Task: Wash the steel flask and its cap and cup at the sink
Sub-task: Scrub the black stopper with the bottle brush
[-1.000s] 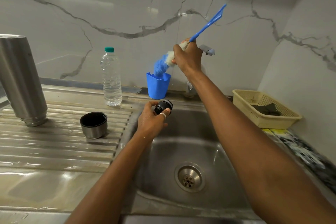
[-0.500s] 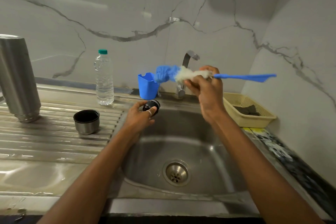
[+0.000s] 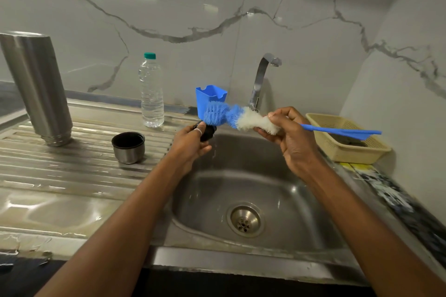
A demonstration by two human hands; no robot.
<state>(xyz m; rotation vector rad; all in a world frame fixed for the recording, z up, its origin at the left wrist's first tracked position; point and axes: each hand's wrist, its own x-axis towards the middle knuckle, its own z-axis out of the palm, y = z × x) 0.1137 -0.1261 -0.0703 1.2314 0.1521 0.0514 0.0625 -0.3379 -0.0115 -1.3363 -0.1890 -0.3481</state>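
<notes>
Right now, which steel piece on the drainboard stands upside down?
The tall steel flask, far left: its threaded neck points down. The short steel cup nearer the sink stands mouth up.

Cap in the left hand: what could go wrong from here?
The cap is held in the left hand over the sink; a brush stroke could knock it loose. The right hand grips the bristles, not the handle, so control may be poor. The flask stands inverted on the ribbed drainboard and could tip if bumped.
</notes>
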